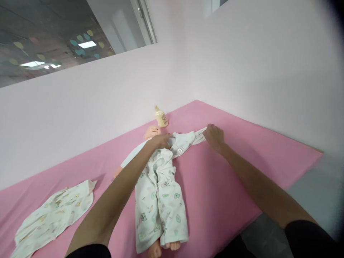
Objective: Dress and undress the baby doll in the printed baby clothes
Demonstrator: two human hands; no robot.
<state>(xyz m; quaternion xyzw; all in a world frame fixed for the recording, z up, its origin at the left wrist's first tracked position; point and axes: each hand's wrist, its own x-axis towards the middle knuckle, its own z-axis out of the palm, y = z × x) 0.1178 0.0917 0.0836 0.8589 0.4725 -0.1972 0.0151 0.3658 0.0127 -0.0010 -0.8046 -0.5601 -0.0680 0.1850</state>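
A baby doll point(152, 131) lies on its back, its head toward the wall, in a white top point(134, 152) and printed white trousers point(162, 200). Over its chest and shoulder, my left hand point(161, 141) is closed at the edge of a white printed baby shirt point(182, 141); its fingertips are partly hidden. Off to the right, my right hand point(214, 136) is a fist around the end of the shirt's sleeve point(199, 137). The sleeve stretches taut between both hands. Whether the doll's arm is inside the shirt cannot be seen.
A pump bottle point(161, 117) of pale yellow liquid stands behind the doll's head, by the wall. On the left, a printed white cloth point(56, 211) lies spread on the pink mat point(215, 190). White walls point(120, 93) meet at the far corner, with a window point(53, 36) upper left.
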